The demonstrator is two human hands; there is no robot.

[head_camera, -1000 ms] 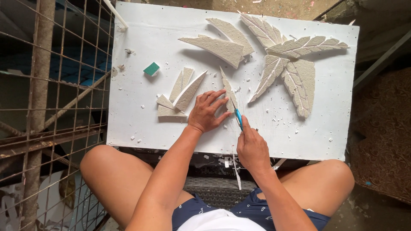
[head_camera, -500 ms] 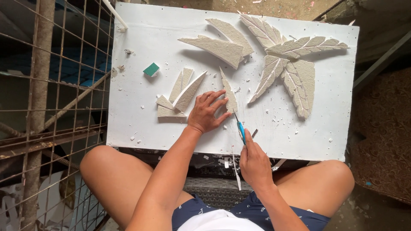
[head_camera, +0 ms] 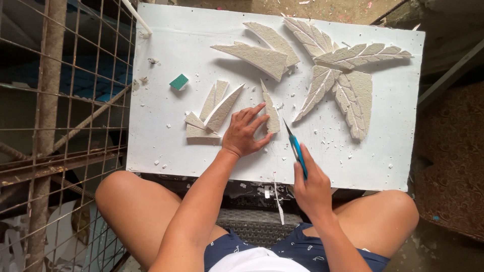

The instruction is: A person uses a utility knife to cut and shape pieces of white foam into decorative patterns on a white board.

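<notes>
A white foam board (head_camera: 166,60) lies across my knees. My left hand (head_camera: 245,132) presses flat on a narrow pointed foam piece (head_camera: 270,110) near the board's middle, fingers spread. My right hand (head_camera: 311,182) grips a blue craft knife (head_camera: 296,147), its blade tip raised just right of that piece and slightly below it. Carved leaf-shaped foam pieces (head_camera: 343,75) lie at the upper right, two larger pointed slabs (head_camera: 262,53) at top centre.
A small stack of cut foam wedges (head_camera: 212,112) sits left of my left hand, and a green square block (head_camera: 178,81) lies further left. A rusty wire grid (head_camera: 55,126) stands on the left. Foam crumbs litter the board. My bare knees flank the near edge.
My right hand has drawn the knife back toward me, away from the narrow foam piece. My left hand has stayed pressed on it.
</notes>
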